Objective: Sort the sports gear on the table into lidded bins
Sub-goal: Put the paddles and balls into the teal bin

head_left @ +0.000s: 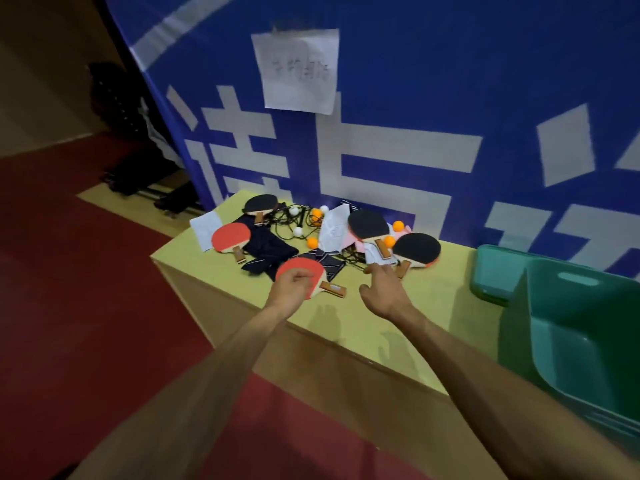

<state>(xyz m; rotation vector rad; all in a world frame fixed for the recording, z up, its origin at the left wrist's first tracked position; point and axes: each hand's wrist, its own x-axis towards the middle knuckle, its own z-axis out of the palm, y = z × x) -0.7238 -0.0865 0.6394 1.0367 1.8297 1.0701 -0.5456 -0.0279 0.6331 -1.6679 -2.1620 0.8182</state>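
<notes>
A pile of table tennis gear lies on the yellow-green table. My left hand curls its fingers over the blade of a red paddle at the pile's near edge; the paddle's handle points right. My right hand is open, its fingers reaching toward the handle of a black paddle. Further back lie another red paddle, two more black paddles, several orange balls and white balls.
Dark cloth bags, a tangled black cord and white papers mix with the gear. Two open green bins stand at the table's right. A blue banner backs the table. Red floor lies to the left.
</notes>
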